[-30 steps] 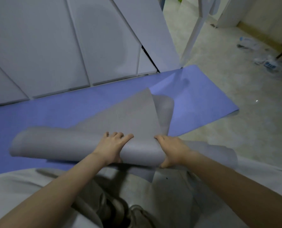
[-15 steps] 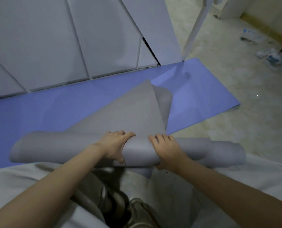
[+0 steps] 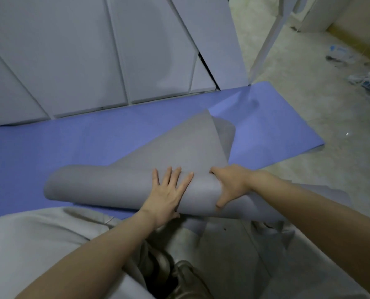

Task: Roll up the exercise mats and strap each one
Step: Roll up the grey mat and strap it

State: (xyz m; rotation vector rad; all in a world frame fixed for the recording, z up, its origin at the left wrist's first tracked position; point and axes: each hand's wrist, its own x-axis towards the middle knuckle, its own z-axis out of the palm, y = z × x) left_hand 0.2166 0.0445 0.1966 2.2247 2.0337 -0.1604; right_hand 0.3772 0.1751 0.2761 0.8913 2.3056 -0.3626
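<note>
Presently: grey mat, part-rolled, under both hands

Item 1, grey mat (image 3: 119, 186). Loosely rolled into a wide tube that runs left to right just in front of the person's knees. Its left part lies on the blue mat. Its right end passes under the right forearm and out over the pale floor (image 3: 309, 117). A loose flap rises behind the hands to a pointed corner, its far edge curling over. No strap can be seen on it.

Item 2, blue mat (image 3: 71, 143). Unrolled and flat on the floor, its long far edge against the foot of the white panels (image 3: 71, 50) and its right end lying on open floor.

Item 3, left hand (image 3: 169, 195). Palm down on top of the tube near its middle, with fingers straight and spread, pressing and not curled round anything.

Item 4, right hand (image 3: 231, 184). Just right of the left hand, apart from it. The fingers hook over the far side of the tube at the base of the flap and the thumb lies on the near side, so the hand grips the roll.

Item 5, surroundings. Pale grey trousers (image 3: 39, 244) and dark shoes (image 3: 179, 275) are in the foreground. A white slanting pole (image 3: 268, 37) stands beyond the blue mat. Scattered litter (image 3: 367, 83) lies at far right, too blurred to identify.
</note>
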